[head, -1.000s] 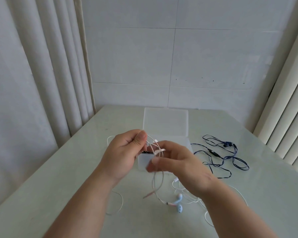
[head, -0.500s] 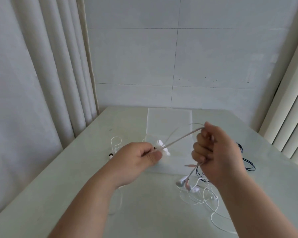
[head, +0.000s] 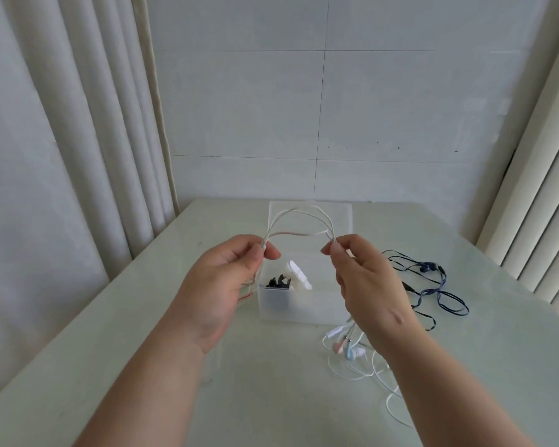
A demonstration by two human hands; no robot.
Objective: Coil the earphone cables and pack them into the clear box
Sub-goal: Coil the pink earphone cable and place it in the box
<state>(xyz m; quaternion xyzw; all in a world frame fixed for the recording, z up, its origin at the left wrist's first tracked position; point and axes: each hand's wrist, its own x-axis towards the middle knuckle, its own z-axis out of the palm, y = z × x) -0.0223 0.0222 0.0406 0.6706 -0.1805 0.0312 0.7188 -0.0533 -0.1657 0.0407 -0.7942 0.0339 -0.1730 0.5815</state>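
Note:
My left hand (head: pixel 228 279) and my right hand (head: pixel 365 279) each pinch the white earphone cable (head: pixel 299 221), which arches in several strands between them above the clear box (head: pixel 288 306). The box stands open on the table, its lid (head: pixel 342 217) lying back behind it; inside are a black item (head: pixel 276 281) and a white item (head: pixel 299 279). Below my right hand the cable's pink and blue earbuds (head: pixel 347 348) hang near the table. A dark blue earphone set (head: pixel 433 285) lies loose to the right of the box.
The pale table (head: pixel 142 333) meets a white tiled wall at the back. Curtains (head: pixel 78 140) hang along the left edge and blinds (head: pixel 536 204) on the right. Loose white cable loops (head: pixel 378 379) lie on the table under my right forearm.
My hands have come level and apart. The cable, pulled taut half a second ago, now arches in slack loops between them. The box contents have come into view.

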